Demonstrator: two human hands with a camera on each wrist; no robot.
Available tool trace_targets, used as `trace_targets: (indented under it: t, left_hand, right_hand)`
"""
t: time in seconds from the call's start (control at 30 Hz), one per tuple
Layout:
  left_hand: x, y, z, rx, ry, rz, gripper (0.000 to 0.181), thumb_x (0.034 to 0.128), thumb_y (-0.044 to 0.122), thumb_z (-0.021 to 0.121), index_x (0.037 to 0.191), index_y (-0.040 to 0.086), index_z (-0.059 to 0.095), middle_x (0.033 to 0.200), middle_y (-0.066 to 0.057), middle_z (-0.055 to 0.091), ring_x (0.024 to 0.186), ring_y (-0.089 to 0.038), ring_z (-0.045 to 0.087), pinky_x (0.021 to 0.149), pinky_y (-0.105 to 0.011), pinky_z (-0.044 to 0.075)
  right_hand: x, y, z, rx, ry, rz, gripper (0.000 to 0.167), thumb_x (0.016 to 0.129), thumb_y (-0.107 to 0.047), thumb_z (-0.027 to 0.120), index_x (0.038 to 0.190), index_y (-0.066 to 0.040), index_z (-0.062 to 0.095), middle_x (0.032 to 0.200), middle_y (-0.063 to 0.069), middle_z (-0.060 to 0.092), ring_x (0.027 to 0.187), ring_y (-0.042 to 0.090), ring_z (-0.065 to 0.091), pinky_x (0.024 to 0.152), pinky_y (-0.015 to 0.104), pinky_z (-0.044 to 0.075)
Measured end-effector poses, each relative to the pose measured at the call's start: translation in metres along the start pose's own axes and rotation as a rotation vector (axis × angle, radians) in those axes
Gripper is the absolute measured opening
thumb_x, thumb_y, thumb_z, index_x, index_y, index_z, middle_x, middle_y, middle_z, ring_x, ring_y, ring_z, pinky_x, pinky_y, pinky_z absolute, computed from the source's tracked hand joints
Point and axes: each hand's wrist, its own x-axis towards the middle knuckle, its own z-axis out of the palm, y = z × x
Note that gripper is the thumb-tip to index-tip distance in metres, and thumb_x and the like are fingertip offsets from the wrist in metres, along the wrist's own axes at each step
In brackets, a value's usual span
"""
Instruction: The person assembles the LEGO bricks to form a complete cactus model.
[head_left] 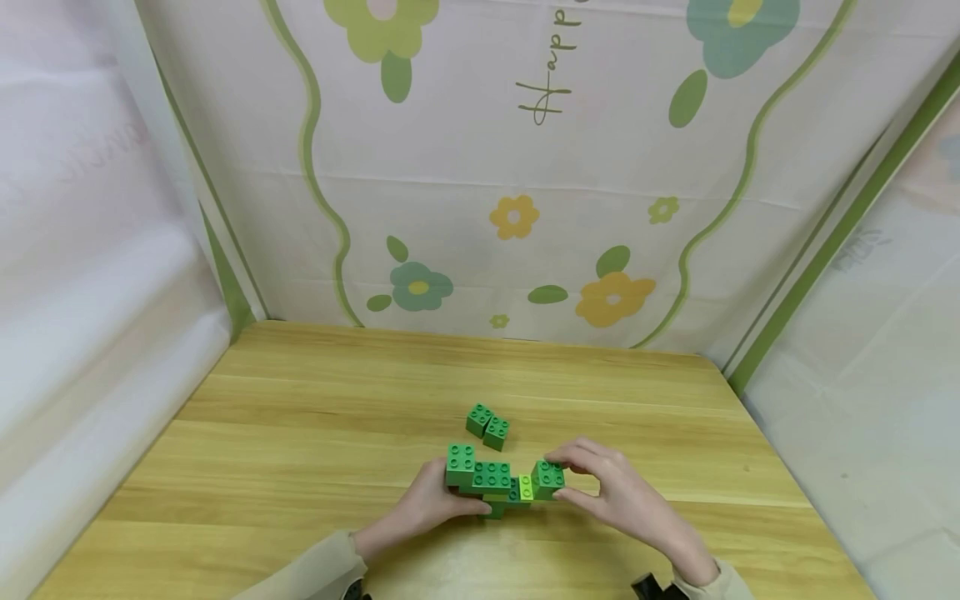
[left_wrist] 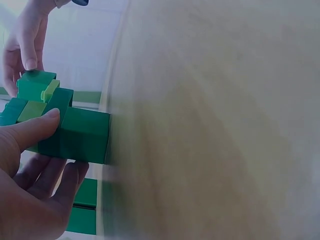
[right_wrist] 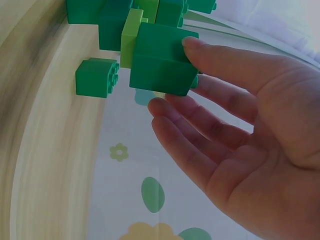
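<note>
A built group of green bricks (head_left: 491,476) stands on the table's near middle, with a thin lime piece (head_left: 527,487) on its right part. My left hand (head_left: 429,504) grips the group from the left, thumb in front and fingers behind, as the left wrist view also shows. On the right end, my right hand (head_left: 618,492) pinches a square green brick (head_left: 547,478) between thumb and fingers. That brick (right_wrist: 162,57) lies against the lime piece (right_wrist: 131,40) in the right wrist view; whether they are joined, I cannot tell.
Two loose green bricks (head_left: 478,420) (head_left: 496,432) lie close together just behind the group on the wooden table (head_left: 337,400). A flower-printed cloth (head_left: 465,150) hangs at the table's back edge, with pale cloth at both sides.
</note>
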Motion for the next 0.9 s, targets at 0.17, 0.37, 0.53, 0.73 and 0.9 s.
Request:
trace_targets:
  t: [0.17, 0.37, 0.53, 0.73, 0.9]
  left_hand:
    - [0.0, -0.001, -0.001, -0.012, -0.016, -0.011, 0.047, 0.0744, 0.018, 0.086, 0.118, 0.014, 0.067, 0.114, -0.003, 0.075, 0.104, -0.011, 0.069, 0.093, -0.02, 0.053]
    - [-0.001, -0.001, -0.001, -0.023, -0.031, -0.014, 0.047, 0.076, 0.018, 0.086, 0.119, 0.014, 0.067, 0.116, -0.003, 0.074, 0.105, -0.01, 0.068, 0.093, -0.019, 0.052]
    - [0.0, -0.002, -0.002, -0.025, -0.034, -0.019, 0.047, 0.0762, 0.019, 0.086, 0.119, 0.015, 0.067, 0.116, -0.003, 0.074, 0.105, -0.01, 0.068, 0.093, -0.019, 0.052]
    - [0.0, -0.003, -0.003, -0.037, -0.036, -0.022, 0.048, 0.0766, 0.022, 0.086, 0.12, 0.017, 0.066, 0.117, -0.001, 0.073, 0.108, -0.012, 0.067, 0.095, -0.02, 0.051]
    - [-0.002, -0.001, -0.005, -0.047, -0.038, -0.03, 0.049, 0.0766, 0.023, 0.086, 0.12, 0.017, 0.066, 0.118, 0.0, 0.073, 0.109, -0.012, 0.067, 0.096, -0.02, 0.051]
  right_hand:
    - [0.002, 0.0, -0.002, -0.001, 0.009, -0.009, 0.037, 0.083, -0.012, 0.079, 0.117, -0.009, 0.066, 0.109, -0.001, 0.07, 0.096, 0.013, 0.069, 0.08, 0.03, 0.062]
    - [0.005, -0.001, -0.004, -0.001, 0.025, -0.021, 0.036, 0.083, -0.012, 0.079, 0.117, -0.011, 0.067, 0.107, 0.002, 0.071, 0.094, 0.015, 0.069, 0.08, 0.029, 0.062]
    - [0.008, 0.0, -0.006, -0.009, 0.027, -0.029, 0.034, 0.085, -0.015, 0.077, 0.117, -0.013, 0.067, 0.108, -0.001, 0.071, 0.094, 0.016, 0.069, 0.08, 0.029, 0.062]
    - [0.014, 0.006, -0.01, -0.001, 0.024, 0.001, 0.03, 0.087, -0.013, 0.075, 0.116, -0.013, 0.067, 0.108, -0.003, 0.07, 0.095, 0.008, 0.067, 0.08, 0.031, 0.062]
    - [0.023, 0.016, -0.011, 0.035, 0.007, 0.049, 0.026, 0.089, -0.013, 0.073, 0.114, -0.012, 0.068, 0.107, -0.001, 0.071, 0.095, 0.014, 0.069, 0.08, 0.032, 0.063]
